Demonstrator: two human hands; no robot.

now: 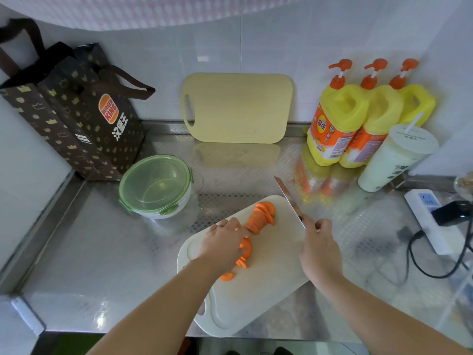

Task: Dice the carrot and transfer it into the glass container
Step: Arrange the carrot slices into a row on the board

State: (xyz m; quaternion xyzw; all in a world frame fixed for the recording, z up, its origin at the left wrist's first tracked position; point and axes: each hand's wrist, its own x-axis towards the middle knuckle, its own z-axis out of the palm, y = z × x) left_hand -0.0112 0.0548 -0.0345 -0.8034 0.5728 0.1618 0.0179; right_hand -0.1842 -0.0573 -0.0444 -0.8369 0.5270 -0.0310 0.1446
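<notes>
A sliced carrot (258, 219) lies on the white cutting board (271, 283), its rounds fanned out at the far end. More orange slices (243, 260) lie nearer, partly under my left hand (225, 242), whose fingertips rest on the stacked slices. My right hand (318, 248) grips the handle of a knife (289, 198), blade raised and pointing away, to the right of the carrot. The glass container (156, 187) with a green clip-on lid stands left of the board, lid on.
A brown paper bag (76, 116) stands at the back left. A yellow cutting board (236, 108) leans on the wall. Three yellow detergent bottles (358, 119) and a lidded drink cup (394, 160) stand back right. A power strip (432, 219) with cables lies at the right.
</notes>
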